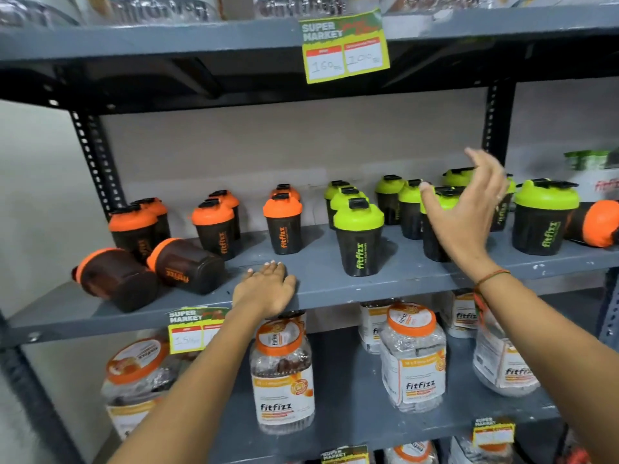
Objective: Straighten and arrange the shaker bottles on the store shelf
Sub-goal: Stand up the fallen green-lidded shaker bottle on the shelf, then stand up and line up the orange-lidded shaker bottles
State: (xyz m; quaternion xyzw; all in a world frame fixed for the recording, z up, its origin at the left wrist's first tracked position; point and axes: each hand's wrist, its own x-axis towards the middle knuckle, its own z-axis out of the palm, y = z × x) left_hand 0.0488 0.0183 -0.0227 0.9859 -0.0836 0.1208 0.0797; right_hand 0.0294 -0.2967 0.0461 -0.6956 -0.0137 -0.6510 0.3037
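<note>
Dark shaker bottles stand on the grey middle shelf (395, 279). Orange-lidded ones fill the left half, and one stands upright near the middle (283, 224). Two orange-lidded bottles lie on their sides at the left front (115, 279) (187, 264). Green-lidded bottles crowd the right half, one forward of the rest (359, 237) and one at the right (544, 217). Another orange-lidded bottle lies tipped at the far right (596, 224). My left hand (266, 288) rests flat on the shelf's front edge, holding nothing. My right hand (465, 209) is raised with fingers spread in front of the green-lidded group, empty.
Clear jars with orange lids (283, 373) (415, 356) fill the shelf below. Yellow-green price tags hang from the upper shelf (345, 45) and the middle shelf's edge (194, 329). A perforated black upright (95, 165) bounds the left side, another (497, 122) stands behind my right hand.
</note>
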